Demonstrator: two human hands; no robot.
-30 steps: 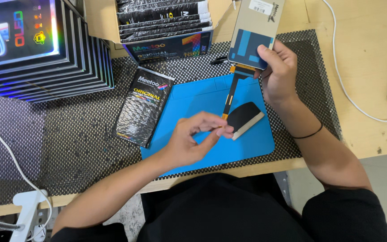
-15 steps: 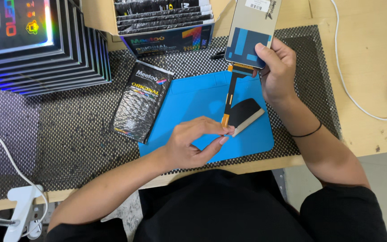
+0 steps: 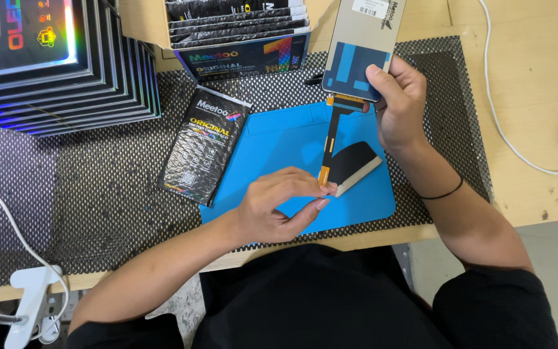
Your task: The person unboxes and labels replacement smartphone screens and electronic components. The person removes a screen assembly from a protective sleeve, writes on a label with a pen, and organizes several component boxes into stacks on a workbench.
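The phone display panel [image 3: 364,48] is held upright over the blue mat [image 3: 292,139] by the right hand [image 3: 398,103], clamped on its lower edge. Its thin flex cable [image 3: 330,139] is pinched at the tip by the left hand [image 3: 272,210]. The panel seems light, stiff and fragile; the edges are best gripped.

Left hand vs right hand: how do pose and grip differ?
The left hand is low over the blue mat, fingertips pinching the end of the flex cable. The right hand is raised, gripping the display panel by its lower edge and holding it upright. Both work on the same part.
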